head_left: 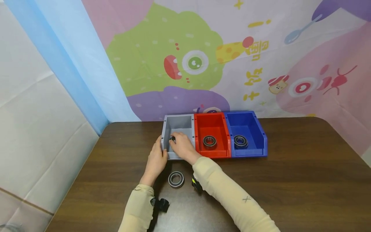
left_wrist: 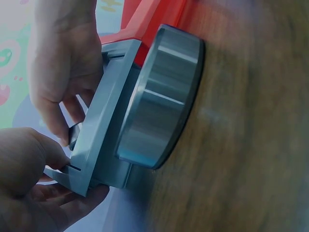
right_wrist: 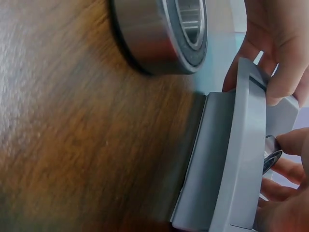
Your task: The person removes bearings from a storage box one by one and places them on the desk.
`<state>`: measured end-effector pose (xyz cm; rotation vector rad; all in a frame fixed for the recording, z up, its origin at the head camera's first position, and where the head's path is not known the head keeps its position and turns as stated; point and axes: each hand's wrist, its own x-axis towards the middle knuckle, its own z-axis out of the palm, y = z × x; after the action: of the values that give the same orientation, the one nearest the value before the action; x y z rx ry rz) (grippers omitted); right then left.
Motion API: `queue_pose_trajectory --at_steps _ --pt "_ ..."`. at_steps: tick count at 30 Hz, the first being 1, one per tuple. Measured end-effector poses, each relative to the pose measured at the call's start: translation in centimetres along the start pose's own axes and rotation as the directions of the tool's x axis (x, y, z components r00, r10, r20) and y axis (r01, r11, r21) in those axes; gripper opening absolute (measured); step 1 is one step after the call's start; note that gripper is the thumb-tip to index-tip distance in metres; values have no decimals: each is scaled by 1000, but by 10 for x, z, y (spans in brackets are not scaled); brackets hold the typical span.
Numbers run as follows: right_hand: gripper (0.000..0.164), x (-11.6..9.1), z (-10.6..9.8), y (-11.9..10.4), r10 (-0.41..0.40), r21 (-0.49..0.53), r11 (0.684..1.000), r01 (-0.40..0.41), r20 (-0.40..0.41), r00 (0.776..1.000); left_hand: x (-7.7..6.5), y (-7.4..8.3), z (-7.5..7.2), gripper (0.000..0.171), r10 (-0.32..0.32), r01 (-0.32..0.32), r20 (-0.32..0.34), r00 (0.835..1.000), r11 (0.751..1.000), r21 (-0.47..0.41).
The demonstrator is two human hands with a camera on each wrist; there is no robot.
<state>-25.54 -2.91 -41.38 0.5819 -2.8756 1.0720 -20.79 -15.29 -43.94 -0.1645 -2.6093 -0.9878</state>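
My left hand (head_left: pixel 156 162) grips the left side wall of the grey bin (head_left: pixel 179 121), thumb inside and fingers outside. My right hand (head_left: pixel 183 147) reaches over the front lip into that bin. Between its thumb and fingers it pinches a ball bearing (right_wrist: pixel 273 157), mostly hidden by the hand and the bin's lip. Another ball bearing (head_left: pixel 176 179) lies flat on the table in front of the grey bin, between the two forearms; it looms large in the left wrist view, where its steel outer ring (left_wrist: pixel 161 99) shows.
Joined to the grey bin's right stand a red bin (head_left: pixel 208 120) and a blue bin (head_left: pixel 242 120). One bearing (head_left: pixel 209 142) lies in the red bin, another (head_left: pixel 240 142) leans in the blue one. A printed cloth (head_left: pixel 185 38) hangs behind the brown table (head_left: pixel 304 180).
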Motion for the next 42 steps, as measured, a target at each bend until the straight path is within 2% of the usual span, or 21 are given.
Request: queue_pose_trajectory --at_steps 4,11,17,25,33,37,42 --pt "32 -1 0 0 -26 -12 1000 26 -5 1000 -1 -1 0 56 4 -4 -4 1000 1000 1" --pt "30 -6 0 0 -108 -189 976 107 5 994 -2 -2 0 56 1 -1 2 1000 1000 4" --pt "33 -10 3 2 -192 -347 919 188 24 981 -2 -1 -1 56 -18 18 17 1000 1000 0" --pt "31 -17 4 5 -299 -459 848 264 -5 954 -2 0 -1 56 -16 16 19 1000 1000 3" --pt "29 -22 0 8 -392 -500 800 331 -18 920 -2 1 0 56 -9 9 8 1000 1000 9" --pt "29 -24 -2 9 -424 -493 796 352 -38 905 -2 2 0 56 -8 8 2 1000 1000 12" --pt "28 -27 -6 8 -431 -486 796 359 -40 901 -1 2 1 56 -13 13 7 1000 1000 4"
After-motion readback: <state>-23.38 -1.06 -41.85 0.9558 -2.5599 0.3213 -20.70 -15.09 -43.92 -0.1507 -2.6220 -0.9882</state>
